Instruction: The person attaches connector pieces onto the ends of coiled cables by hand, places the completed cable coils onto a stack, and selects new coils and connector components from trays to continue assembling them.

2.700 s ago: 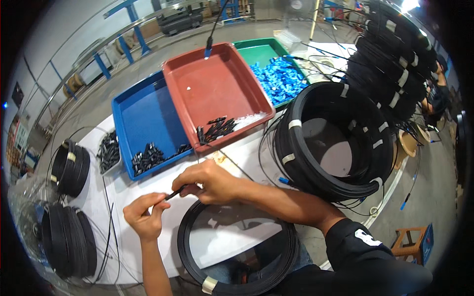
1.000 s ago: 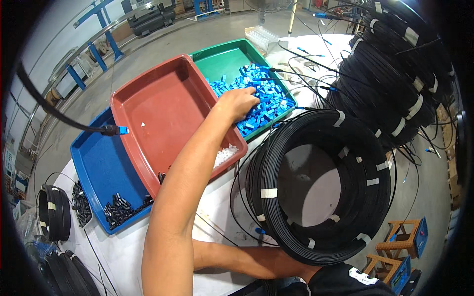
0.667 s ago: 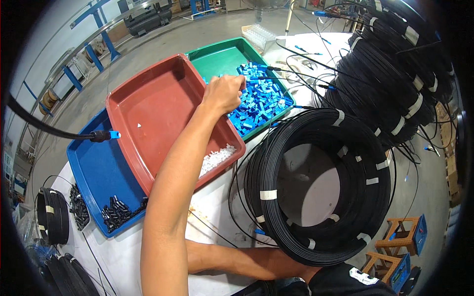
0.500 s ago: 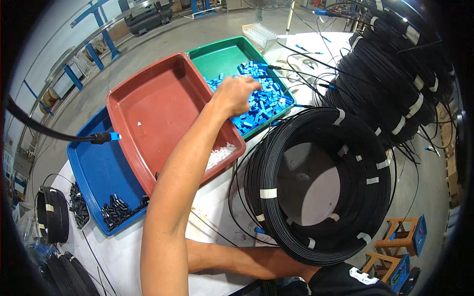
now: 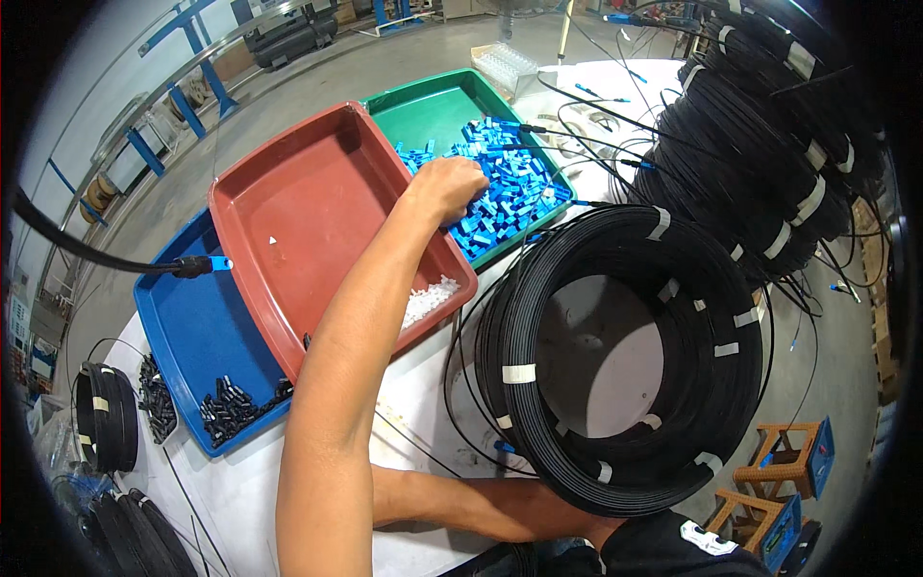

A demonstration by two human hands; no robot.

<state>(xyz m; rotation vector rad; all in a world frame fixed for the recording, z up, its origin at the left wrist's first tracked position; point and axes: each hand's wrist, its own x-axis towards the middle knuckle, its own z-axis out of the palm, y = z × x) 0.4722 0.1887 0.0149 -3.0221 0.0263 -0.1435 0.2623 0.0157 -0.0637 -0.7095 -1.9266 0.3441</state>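
My left hand (image 5: 447, 188) is over the near left part of a heap of blue plastic connectors (image 5: 514, 192) in the green tray (image 5: 423, 101). Its fingers are curled closed; what lies inside them is hidden. My left forearm crosses the red tray (image 5: 308, 202), which holds small white pieces (image 5: 430, 300) in its near right corner. From the lower right my right forearm (image 5: 471, 505) runs leftward and passes behind my left arm, so the right hand is hidden. At the left, a black cable (image 5: 106, 258) ends in a blue-tipped plug (image 5: 204, 266) beside the red tray's rim.
A blue tray (image 5: 197, 317) with black fittings (image 5: 231, 409) sits partly under the red one. A large black cable coil (image 5: 519, 317) stands right of the trays, with stacked coils (image 5: 731, 163) behind. Smaller coils (image 5: 101, 418) lie at the left. Small stools (image 5: 788, 457) stand lower right.
My left hand has drawn back slightly toward me and to the left over the blue connectors. Its fingers, stretched further right before, are now curled in.
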